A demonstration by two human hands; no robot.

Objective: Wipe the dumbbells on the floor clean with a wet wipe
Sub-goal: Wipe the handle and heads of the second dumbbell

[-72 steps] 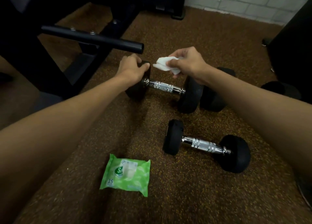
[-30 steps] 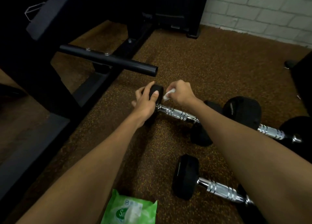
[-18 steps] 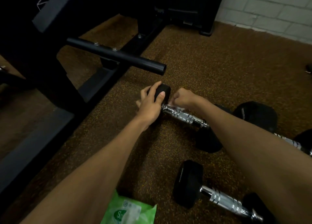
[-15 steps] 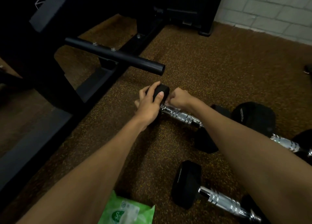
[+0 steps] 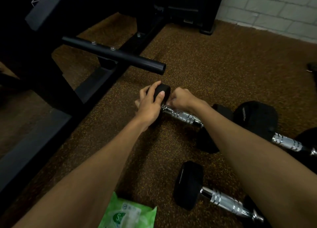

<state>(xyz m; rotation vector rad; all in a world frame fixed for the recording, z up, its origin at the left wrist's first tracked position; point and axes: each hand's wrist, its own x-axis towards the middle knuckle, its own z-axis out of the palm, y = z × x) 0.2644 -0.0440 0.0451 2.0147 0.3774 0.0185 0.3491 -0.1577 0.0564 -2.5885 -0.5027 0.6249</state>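
On our left hand [image 5: 150, 106] the fingers [image 5: 153, 87] curl over the black rubber head of the far dumbbell [image 5: 181, 115], thumb on its rim, clamped there to steady it. The right hand [image 5: 182, 99] has its fingers bunched tight against the inner face of that head, where the chrome handle begins. Only a pale sliver shows under them, so we judge the wet wipe [image 5: 169, 102] is pinched there, mostly hidden. It is soft and limp and will follow the grooves if we press it round the bar.

The dumbbell lies flat on the speckled floor [image 5: 223, 64]. We take it to be heavy and rigid, and the grippy rubber head is the sensible place to hold it. The ridged handle should drag at the wipe, and the smooth chrome will turn slick when wet.

Two more dumbbells lie nearby, one nearer us [image 5: 223, 202] and one to the right [image 5: 284, 142]. The green pack of wipes [image 5: 127, 214] sits by our left forearm.
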